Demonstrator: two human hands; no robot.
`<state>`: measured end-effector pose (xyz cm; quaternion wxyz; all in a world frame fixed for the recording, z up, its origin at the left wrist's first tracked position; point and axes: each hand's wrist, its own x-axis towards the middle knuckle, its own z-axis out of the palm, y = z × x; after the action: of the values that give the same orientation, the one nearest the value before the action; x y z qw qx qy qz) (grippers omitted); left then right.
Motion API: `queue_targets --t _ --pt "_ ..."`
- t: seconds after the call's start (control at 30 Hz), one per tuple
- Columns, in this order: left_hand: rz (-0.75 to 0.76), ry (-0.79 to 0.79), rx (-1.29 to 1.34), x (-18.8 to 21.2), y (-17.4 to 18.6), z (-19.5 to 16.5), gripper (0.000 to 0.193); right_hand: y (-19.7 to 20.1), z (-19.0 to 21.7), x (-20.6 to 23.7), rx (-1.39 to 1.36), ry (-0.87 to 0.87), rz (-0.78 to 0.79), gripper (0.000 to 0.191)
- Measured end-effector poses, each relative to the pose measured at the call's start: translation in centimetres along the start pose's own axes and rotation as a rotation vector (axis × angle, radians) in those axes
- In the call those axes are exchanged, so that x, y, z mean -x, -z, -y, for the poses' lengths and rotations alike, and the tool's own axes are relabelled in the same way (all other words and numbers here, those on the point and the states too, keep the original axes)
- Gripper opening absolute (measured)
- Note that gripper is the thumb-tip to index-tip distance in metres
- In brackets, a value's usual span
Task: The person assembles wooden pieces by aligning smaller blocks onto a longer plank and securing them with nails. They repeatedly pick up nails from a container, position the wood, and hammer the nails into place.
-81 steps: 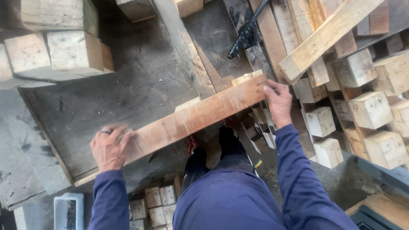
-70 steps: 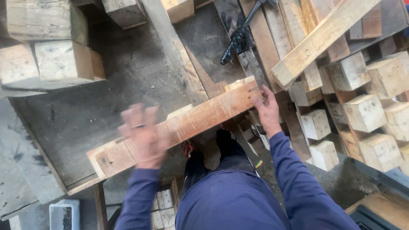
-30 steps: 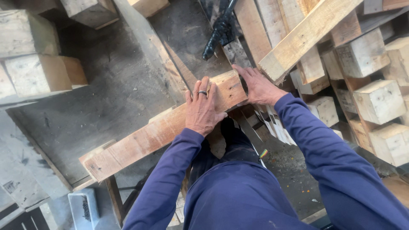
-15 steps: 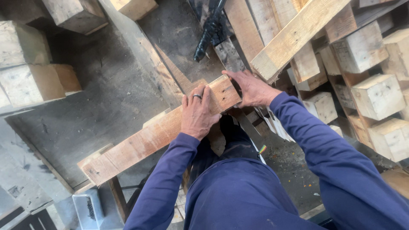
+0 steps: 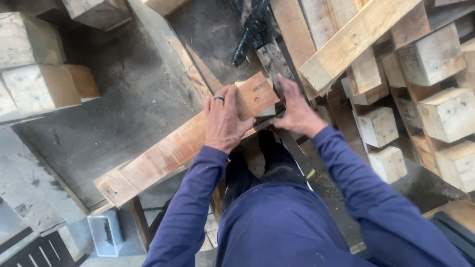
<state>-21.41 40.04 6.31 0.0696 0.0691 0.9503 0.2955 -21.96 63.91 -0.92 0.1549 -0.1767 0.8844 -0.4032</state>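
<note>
Across the dark tabltop edge lies a plank (image 5: 183, 146), slanting up to the right. Left hand (image 5: 225, 121) presses flat on its upper end, grip released; right hand (image 5: 297, 111) braces that end, fingers spread. Wood blocks (image 5: 378, 126) stand nearby.

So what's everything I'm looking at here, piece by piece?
Long reddish-brown wooden plank: one, lying slantwise across the dark grey worktable, under the hands.
Pale square-cut wooden blocks: many, stacked at right; several more at upper left.
Pale long wooden board: one, slanting over the right stack.
Black metal tool: one, top centre, kind unclear.
Small grey open box of dark bits: one, bottom left.
Silver ring: one, on a left finger.
Dark blue long-sleeved top: one, worn by the person.
Left hand: flat on the plank near its end.
Right hand: open, fingers at the plank's end.
</note>
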Motion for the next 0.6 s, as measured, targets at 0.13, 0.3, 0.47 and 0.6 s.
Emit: queue_targets --t 0.13,0.3,0.47,0.6 --pt "0.027 0.012 -0.010 -0.9 1.3 0.1 0.099 4.0 0.6 -3.4 -0.034 -0.133 0.311 0.126" --pt "0.014 -0.010 -0.010 -0.9 1.7 0.1 0.104 2.1 2.6 -2.6 -0.013 -0.343 0.318 0.111" --pt "0.089 -0.004 -0.031 0.1 -0.2 -0.4 0.100 -5.3 3.8 2.6 0.163 -0.200 -0.301 0.111" --pt "0.143 0.022 -0.085 0.9 -2.2 -0.5 0.100 -7.6 2.5 4.5 0.149 -0.337 -0.484 0.111"
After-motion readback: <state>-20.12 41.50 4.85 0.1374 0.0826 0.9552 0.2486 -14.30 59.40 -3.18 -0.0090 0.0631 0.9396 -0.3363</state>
